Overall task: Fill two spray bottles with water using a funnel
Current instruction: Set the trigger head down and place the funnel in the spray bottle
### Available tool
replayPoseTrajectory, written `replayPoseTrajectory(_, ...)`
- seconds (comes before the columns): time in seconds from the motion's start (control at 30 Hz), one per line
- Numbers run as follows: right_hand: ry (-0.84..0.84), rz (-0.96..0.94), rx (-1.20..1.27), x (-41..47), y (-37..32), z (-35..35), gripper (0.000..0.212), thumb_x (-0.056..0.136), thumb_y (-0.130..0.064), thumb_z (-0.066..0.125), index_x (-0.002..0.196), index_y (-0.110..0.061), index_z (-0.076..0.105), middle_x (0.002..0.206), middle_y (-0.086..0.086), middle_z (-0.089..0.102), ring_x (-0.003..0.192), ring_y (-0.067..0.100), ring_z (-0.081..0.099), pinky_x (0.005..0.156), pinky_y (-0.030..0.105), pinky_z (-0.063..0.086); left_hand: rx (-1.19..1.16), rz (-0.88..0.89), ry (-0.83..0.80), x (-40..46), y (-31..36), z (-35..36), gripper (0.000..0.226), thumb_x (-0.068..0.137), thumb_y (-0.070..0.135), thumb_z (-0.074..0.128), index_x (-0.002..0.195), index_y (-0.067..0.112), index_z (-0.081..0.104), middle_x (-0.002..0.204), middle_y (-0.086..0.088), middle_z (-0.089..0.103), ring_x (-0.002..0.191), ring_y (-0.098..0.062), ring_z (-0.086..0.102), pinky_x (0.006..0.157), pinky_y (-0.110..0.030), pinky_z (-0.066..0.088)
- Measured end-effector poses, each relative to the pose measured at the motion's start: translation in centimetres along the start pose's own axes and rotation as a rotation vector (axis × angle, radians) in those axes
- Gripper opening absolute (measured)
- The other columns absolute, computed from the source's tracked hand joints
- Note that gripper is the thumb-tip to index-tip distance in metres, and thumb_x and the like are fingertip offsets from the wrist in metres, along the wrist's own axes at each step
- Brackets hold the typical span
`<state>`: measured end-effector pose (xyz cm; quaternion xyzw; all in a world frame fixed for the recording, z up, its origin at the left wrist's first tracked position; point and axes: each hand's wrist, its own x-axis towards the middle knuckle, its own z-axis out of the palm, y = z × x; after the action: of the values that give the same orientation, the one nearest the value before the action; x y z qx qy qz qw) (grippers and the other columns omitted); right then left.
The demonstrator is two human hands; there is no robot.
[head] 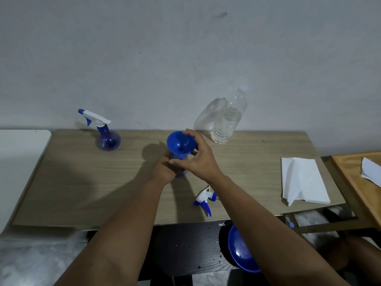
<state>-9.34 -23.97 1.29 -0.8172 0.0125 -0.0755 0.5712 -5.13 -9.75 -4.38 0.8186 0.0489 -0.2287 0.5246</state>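
funnel (180, 143) sat on bottle (179, 162), mid counter (82, 182)

L grip (165, 170) wrapped round bottle, R grip (198, 157) pinching funnel rim. water bottle (227, 120) at 1 o'clock, loose sprayer head (204, 200) at 5.

You had nothing readable before you: the water bottle (227, 118) bore no label, and the spray bottle (107, 137), funnel (180, 142) and paper napkin (303, 180) carried no print.
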Motion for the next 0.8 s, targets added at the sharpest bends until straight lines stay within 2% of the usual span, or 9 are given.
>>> replayPoseTrajectory(0.1,-0.001,0.026,-0.018,-0.1,0.0,0.1,0.097,0.071,-0.031,0.098,0.153,-0.028,0.046,0.148,-0.013,0.052,0.136,0.012,0.054,0.105,0.046,0.056,-0.096,0.019,-0.136,1.3,-0.7,-0.1,0.032,0.081,0.023,0.074,0.108,0.007,0.067,0.093,-0.012,0.071,0.088,-0.035,0.067,0.070,-0.041,0.061)
replayPoseTrajectory(0.13,-0.007,0.041,-0.012,-0.1,0.0,0.1,0.101,0.071,-0.032,0.098,0.156,-0.028,0.042,0.149,-0.013,0.051,0.137,0.013,0.054,0.106,0.047,0.055,-0.087,0.035,-0.138,2.2,-1.7,0.1,0.031,0.086,0.019,0.069,0.111,0.002,0.065,0.091,-0.016,0.068,0.084,-0.036,0.065,0.062,-0.039,0.059)
replayPoseTrajectory(0.3,-0.002,0.138,-0.030,-0.1,-0.6,0.3,0.112,0.069,-0.033,0.097,0.162,-0.022,0.036,0.153,-0.007,0.049,0.139,0.014,0.052,0.110,0.045,0.053,-0.035,0.118,-0.106,1.4,-1.1,0.0,0.025,0.085,0.014,0.072,0.107,0.004,0.066,0.085,-0.006,0.071,0.074,-0.014,0.070,0.062,-0.025,0.056)
replayPoseTrajectory(0.47,-0.002,0.169,-0.055,-0.1,-1.1,0.4,0.102,0.072,-0.024,0.094,0.159,-0.020,0.040,0.149,-0.006,0.053,0.137,0.012,0.053,0.114,0.040,0.050,-0.001,0.110,-0.127,-0.2,0.5,0.2,0.008,0.090,-0.004,0.061,0.096,0.001,0.066,0.077,-0.026,0.065,0.061,-0.019,0.063,0.052,-0.020,0.050)
replayPoseTrajectory(0.57,-0.045,0.183,-0.064,-0.2,-1.8,0.2,0.113,0.069,-0.032,0.098,0.161,-0.024,0.035,0.151,-0.003,0.051,0.138,0.015,0.051,0.117,0.039,0.047,0.087,0.006,-0.013,-0.3,0.6,-0.5,0.038,0.090,-0.006,0.066,0.124,0.007,0.057,0.102,0.001,0.056,0.081,-0.005,0.059,0.065,-0.007,0.043)
replayPoseTrajectory(0.63,-0.076,0.187,-0.066,-0.4,-2.4,-0.1,0.122,0.067,-0.039,0.099,0.164,-0.029,0.027,0.153,-0.001,0.050,0.140,0.016,0.050,0.118,0.037,0.043,0.173,0.007,-0.006,-0.7,0.6,-1.4,0.050,0.086,0.001,0.073,0.131,0.012,0.054,0.112,0.006,0.050,0.083,-0.001,0.053,0.069,-0.003,0.039)
replayPoseTrajectory(0.7,-0.064,0.195,-0.056,-0.9,-2.8,-0.4,0.122,0.069,-0.046,0.097,0.166,-0.031,0.023,0.154,-0.002,0.050,0.138,0.015,0.052,0.116,0.036,0.044,0.283,0.042,-0.096,-1.2,0.6,-2.0,0.045,0.079,0.026,0.083,0.118,0.023,0.061,0.110,0.011,0.062,0.090,-0.007,0.063,0.077,-0.017,0.050)
replayPoseTrajectory(0.73,-0.042,0.208,-0.044,-1.3,-3.0,-0.6,0.120,0.072,-0.049,0.095,0.166,-0.031,0.022,0.153,-0.003,0.050,0.135,0.015,0.054,0.113,0.036,0.046,0.352,0.050,-0.117,-1.8,0.6,-2.2,0.043,0.074,0.039,0.084,0.109,0.026,0.062,0.104,0.008,0.068,0.092,-0.017,0.068,0.072,-0.026,0.053)
replayPoseTrajectory(0.8,0.022,0.247,-0.012,-2.1,-3.5,-1.3,0.115,0.075,-0.053,0.091,0.166,-0.032,0.022,0.151,-0.004,0.052,0.131,0.015,0.057,0.109,0.036,0.050,0.511,0.041,-0.059,-3.7,-0.2,-2.4,0.045,0.073,0.042,0.082,0.106,0.021,0.061,0.098,-0.004,0.070,0.088,-0.028,0.069,0.060,-0.031,0.046)
